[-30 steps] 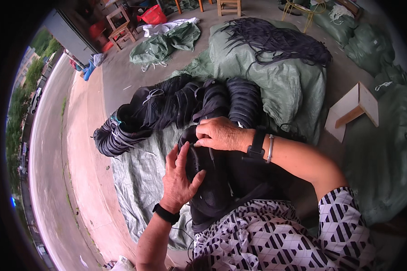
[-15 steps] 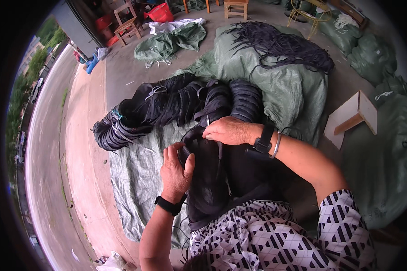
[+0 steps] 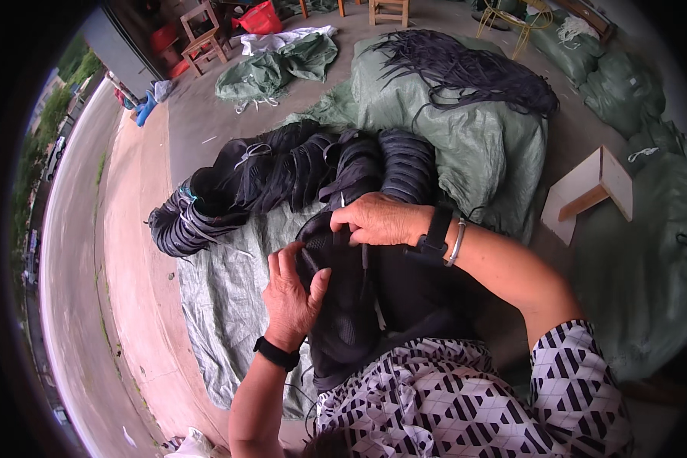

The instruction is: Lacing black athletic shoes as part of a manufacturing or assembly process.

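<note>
A black shoe upper (image 3: 343,324) with mesh patches lies across my lap. My left hand (image 3: 290,301) holds its left edge, fingers bent over the rim and thumb apart from them. At the upper's far end my right hand (image 3: 378,220) is closed in a pinch on a dark shoelace (image 3: 366,263), which hangs below the fingers. A thin pale tip (image 3: 342,200) sticks up by the right fingertips; what it belongs to is unclear. Just beyond the hands lie nested stacks of black shoe uppers (image 3: 282,168), some tied with cord.
A green woven sheet (image 3: 221,320) covers the ground under the stacks. Behind, a heap of black laces (image 3: 466,72) lies on a green sack (image 3: 488,153). A small wooden stand (image 3: 588,191) and full sacks (image 3: 626,91) are on the right. A wooden chair (image 3: 202,38) stands far left.
The whole scene has shifted slightly left in view. The right fingers have bent a little more at the upper's far end; the left hand keeps its place on the edge.
</note>
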The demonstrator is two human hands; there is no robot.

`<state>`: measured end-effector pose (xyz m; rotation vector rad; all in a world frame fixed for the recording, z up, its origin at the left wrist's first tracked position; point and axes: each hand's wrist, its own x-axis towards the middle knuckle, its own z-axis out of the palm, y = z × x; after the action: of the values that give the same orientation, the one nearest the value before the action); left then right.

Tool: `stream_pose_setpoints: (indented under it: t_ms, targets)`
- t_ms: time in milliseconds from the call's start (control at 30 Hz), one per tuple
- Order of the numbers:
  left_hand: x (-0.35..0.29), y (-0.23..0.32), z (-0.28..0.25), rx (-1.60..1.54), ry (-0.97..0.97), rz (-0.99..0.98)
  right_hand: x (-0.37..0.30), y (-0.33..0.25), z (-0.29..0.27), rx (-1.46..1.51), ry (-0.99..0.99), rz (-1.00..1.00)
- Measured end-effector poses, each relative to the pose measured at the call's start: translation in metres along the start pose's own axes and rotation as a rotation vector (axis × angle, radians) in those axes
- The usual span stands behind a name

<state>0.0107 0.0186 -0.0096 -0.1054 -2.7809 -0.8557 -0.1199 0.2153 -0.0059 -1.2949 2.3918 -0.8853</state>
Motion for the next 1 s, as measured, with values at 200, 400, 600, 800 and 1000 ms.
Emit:
stream_pose_setpoints:
  t_ms: [200, 400, 600, 800, 1000]
  targets:
    - [0.005, 0.005, 0.005, 0.018, -0.068, -0.125, -0.008, 0.005, 0.019, 0.141, 0.199, 0.029]
    - [-0.003, -0.003, 0.015, -0.040, -0.057, -0.109, -0.007, -0.022, 0.024, -0.076, 0.373, 0.119]
    - [-0.027, 0.000, 0.021, -0.026, -0.128, -0.063, 0.019, -0.031, 0.029, -0.036, 0.323, 0.182]
    - [-0.052, -0.003, 0.026, 0.000, -0.161, 0.031, 0.031, -0.022, 0.045, -0.196, 0.348, 0.214]
    - [-0.065, -0.013, 0.017, -0.110, -0.120, 0.000, -0.025, -0.043, 0.029, 0.295, 0.446, 0.023]
